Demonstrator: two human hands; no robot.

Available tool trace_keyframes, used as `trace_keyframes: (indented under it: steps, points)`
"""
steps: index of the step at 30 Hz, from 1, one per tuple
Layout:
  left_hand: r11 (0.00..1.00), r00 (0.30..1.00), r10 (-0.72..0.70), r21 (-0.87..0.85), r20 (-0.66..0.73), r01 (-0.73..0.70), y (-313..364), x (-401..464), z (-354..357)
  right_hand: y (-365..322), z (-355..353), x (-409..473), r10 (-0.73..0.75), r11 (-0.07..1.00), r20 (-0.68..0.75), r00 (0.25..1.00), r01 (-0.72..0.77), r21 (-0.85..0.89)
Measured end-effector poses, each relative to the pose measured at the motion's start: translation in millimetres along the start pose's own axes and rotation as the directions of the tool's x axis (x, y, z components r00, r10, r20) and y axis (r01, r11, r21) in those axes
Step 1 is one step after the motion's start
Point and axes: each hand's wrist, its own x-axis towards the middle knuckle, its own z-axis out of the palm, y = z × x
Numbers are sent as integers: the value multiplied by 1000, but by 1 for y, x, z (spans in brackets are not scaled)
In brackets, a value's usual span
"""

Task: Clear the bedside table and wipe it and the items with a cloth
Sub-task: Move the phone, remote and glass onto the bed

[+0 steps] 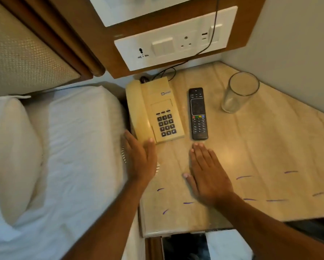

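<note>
- From the head camera, the marble-topped bedside table (pixel 270 166) still carries all its things: a cream telephone (pixel 153 111) at the bed-side edge, a black remote control (pixel 197 113) just beside it, and an empty drinking glass (pixel 239 92) well apart toward the wall corner.
- The left hand (pixel 140 158) is flat and empty, fingers spread, its tips touching the near end of the telephone's handset; it grips nothing.
- The right hand (pixel 208 171) lies palm-down on bare marble, fingers apart, holding nothing, with its fingertips just short of the remote's near end.
- No cloth shows anywhere in view, so I'd say wiping has not begun.
- Short purple marks (pixel 243 177) dot the near part of the tabletop; whether they are stains to be wiped I cannot tell.
- My reading: the job is at its very start. Nothing has been cleared off, and phone, remote and glass all need moving, perhaps onto the white bed (pixel 73 147) alongside, before any wiping.
- The phone's black cord (pixel 211 34) runs up past the socket panel (pixel 176 38), which may limit how far it can be moved.
</note>
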Motion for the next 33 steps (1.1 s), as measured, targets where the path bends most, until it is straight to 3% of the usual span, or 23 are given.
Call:
trace_keyframes:
  steps: [4, 8, 11, 16, 20, 23, 27, 31, 33]
  points:
    - [933, 981, -177, -303, 84, 194, 22, 66, -11, 2, 0, -1, 29, 998, 49, 998, -26, -52]
    - [754, 871, -390, -440, 298, 488, 33, 99, -23, 0, -2, 1, 54, 997, 93, 994, -47, -68]
    - [724, 816, -374, -412, 440, 554, 36, 105, -30, 1, -3, 1, 71, 996, 113, 991, -63, -67]
    - [694, 834, -278, -501, 476, 517, 48, 97, -52, 0, -2, 3, 83, 995, 120, 989, -75, -70]
    - [671, 832, -164, -558, 531, 489, 29, 78, -115, 4, 0, 1, 68, 996, 101, 993, -62, -66]
    - [645, 870, -157, -619, 467, 449, -6, 73, -178, 5, 4, 0, 47, 996, 81, 996, -40, -80]
    - [697, 905, -316, -578, 286, 425, -55, 91, -238, 5, 4, 0, 45, 995, 58, 997, -40, -93]
    - [717, 892, -399, -535, 211, 447, -78, 104, -242, 4, 5, 1, 38, 995, 25, 999, -36, -89]
    - [804, 915, -389, -447, 103, 392, -79, 104, -233, 4, 5, 2, 44, 995, 44, 998, -39, -96]
